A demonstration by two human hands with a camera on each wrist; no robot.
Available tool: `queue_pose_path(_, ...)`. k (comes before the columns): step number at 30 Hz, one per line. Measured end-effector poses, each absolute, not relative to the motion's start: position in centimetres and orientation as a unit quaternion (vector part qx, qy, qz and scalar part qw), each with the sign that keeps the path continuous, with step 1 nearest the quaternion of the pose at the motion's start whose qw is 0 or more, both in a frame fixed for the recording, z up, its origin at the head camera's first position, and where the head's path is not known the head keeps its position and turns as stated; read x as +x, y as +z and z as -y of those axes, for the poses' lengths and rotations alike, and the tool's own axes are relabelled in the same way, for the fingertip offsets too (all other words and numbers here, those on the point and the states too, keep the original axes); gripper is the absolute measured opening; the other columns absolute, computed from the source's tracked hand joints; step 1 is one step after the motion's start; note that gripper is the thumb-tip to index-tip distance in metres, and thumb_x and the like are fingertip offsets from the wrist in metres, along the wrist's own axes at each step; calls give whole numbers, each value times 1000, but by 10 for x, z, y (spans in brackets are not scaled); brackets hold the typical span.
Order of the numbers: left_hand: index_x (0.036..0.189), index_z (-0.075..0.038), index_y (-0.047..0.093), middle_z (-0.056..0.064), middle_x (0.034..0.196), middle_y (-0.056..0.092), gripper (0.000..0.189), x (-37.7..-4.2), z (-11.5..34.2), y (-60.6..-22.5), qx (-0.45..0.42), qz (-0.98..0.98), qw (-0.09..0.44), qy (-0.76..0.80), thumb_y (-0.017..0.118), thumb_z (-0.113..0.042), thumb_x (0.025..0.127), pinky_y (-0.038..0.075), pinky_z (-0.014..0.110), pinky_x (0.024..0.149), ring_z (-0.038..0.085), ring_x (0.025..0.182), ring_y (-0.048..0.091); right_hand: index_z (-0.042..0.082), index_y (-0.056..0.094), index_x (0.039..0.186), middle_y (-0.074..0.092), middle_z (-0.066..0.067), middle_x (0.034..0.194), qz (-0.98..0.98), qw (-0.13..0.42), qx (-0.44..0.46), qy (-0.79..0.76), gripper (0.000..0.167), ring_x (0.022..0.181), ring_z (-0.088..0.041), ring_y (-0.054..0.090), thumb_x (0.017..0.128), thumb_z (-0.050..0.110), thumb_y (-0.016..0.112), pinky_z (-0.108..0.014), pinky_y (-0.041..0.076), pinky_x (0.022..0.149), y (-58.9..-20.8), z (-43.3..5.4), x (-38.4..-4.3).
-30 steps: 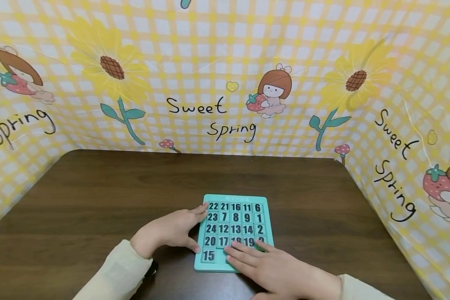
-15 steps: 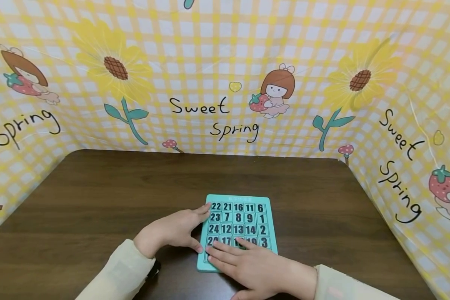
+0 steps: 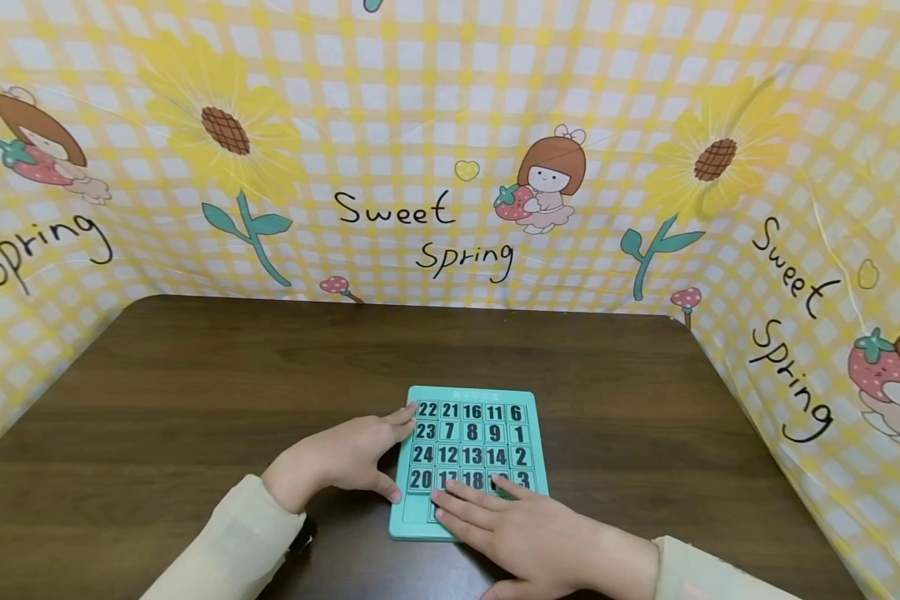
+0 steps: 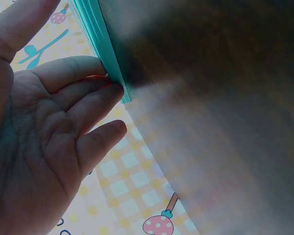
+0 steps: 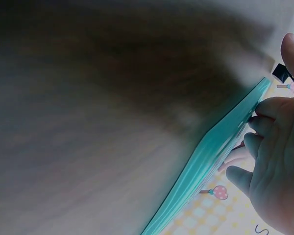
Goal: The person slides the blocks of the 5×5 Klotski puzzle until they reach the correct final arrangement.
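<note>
A turquoise number slide puzzle (image 3: pixel 408 532) lies flat on the table. In the head view its upper rows read 22, 21, 16, 11, 6 and 23, 7, 8, 9, 1. The bottom-left slot (image 3: pixel 417 507) is bare, with a tile edge showing just right of it. My left hand (image 3: pixel 345 457) rests against the puzzle's left side, thumb low and fingers higher up. My right hand (image 3: pixel 510 529) lies over the lower rows, its fairly straight fingers touching the tiles and hiding most of the bottom row. Both wrist views show fingers at the puzzle's turquoise edge (image 4: pixel 95 36).
The puzzle sits near the front of a dark brown wooden table (image 3: pixel 270 358). A yellow checked cloth (image 3: pixel 405 125) with flowers and lettering hangs behind and along both sides. A dark band (image 3: pixel 303 533) shows at the left cuff.
My right hand went left over the bottom row, then back somewhat right. The 15 tile has left the bottom-left slot, which is now bare. My left hand has stayed at the puzzle's side.
</note>
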State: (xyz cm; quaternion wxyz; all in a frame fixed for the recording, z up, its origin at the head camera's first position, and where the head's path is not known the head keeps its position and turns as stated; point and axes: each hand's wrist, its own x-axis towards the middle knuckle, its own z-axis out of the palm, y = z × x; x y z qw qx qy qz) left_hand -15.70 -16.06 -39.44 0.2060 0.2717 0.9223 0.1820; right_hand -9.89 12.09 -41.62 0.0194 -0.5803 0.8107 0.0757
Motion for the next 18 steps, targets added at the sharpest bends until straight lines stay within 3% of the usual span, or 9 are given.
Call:
queue_pose_path(9, 150, 3, 37, 16, 165, 20, 95, -157, 161, -392, 272, -924, 204, 174, 85, -34, 77, 36, 46, 116, 32, 146, 36, 12, 19, 160, 15, -3, 168, -814, 19, -579, 54, 83, 154, -20, 20, 99, 67, 31, -52, 41, 111, -415, -134, -101)
queue_pose_path(18, 152, 1, 35, 15, 165, 19, 95, -157, 161, -393, 271, -923, 211, 176, 83, -37, 79, 34, 47, 117, 33, 147, 34, 14, 15, 161, 10, -1, 169, -818, 44, -572, 35, 86, 155, -17, 13, 97, 69, 31, -56, 35, 114, -414, -116, -115)
